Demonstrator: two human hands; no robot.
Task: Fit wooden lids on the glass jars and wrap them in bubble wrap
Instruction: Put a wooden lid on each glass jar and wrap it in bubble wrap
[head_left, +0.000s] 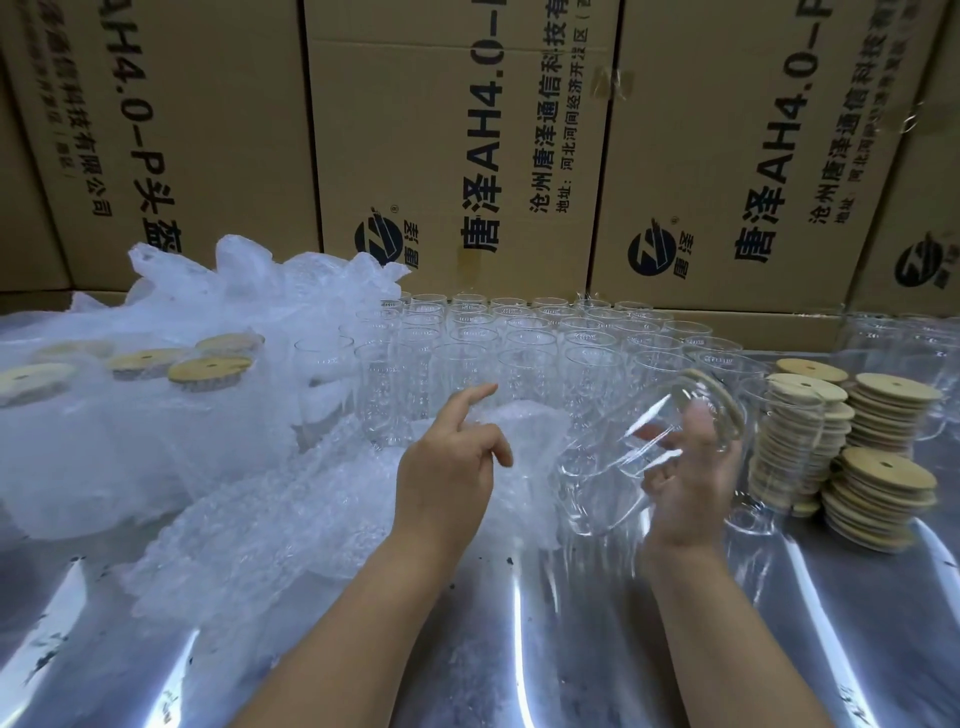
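— Where's the jar being worked on?

— In front of the rows of empty glass jars (519, 338), toward their right end. The right hand (685, 483) has its fingers curled round a glass jar (618, 457), which is lifted off the table and tilted, mouth pointing up and to the right.

— Lid on?

— A wooden lid (724, 410) sits at the mouth, seen edge-on (that part is blurred, so how firmly it sits I can't tell).

— And the other hand?

— The left hand (441, 473) is in front of the rows too, nearer their middle. It grips nothing: the fingers are loose, with the index finger stretched toward the rows. It is above a bubble wrap sheet (291, 514) that lies crumpled on the metal table (519, 654) in front of the rows and to their left — whether skin touches wrap isn't clear.

— Anything else by the rows?

— Right of them, stacks of wooden lids (883, 452), each lid with a small hole. Left of them, wrapped jars (208, 371) with lids showing through a heap of bubble wrap. Behind them, printed cardboard boxes (467, 156) form a wall.
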